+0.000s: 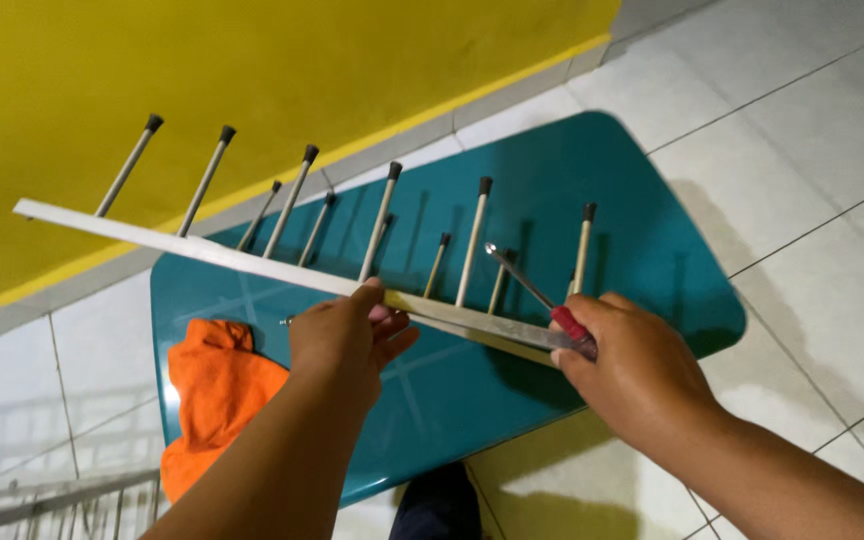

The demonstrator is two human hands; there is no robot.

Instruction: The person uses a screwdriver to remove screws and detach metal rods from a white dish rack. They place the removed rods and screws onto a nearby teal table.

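Observation:
A long silver metal bar [202, 252] with several thin rods capped in black sticks out to the left above a teal table [642, 240]. My left hand [344, 340] grips the bar near its middle, thumb on top. My right hand [632, 365] holds the bar's right end together with a red-handled screwdriver [537, 290], whose metal shaft points up and left between the rods.
An orange cloth [214, 395] lies on the table's left part. A yellow wall [252, 60] with a grey skirting runs behind. White floor tiles [812, 150] surround the table. More metal rods [42, 500] show at the bottom left corner.

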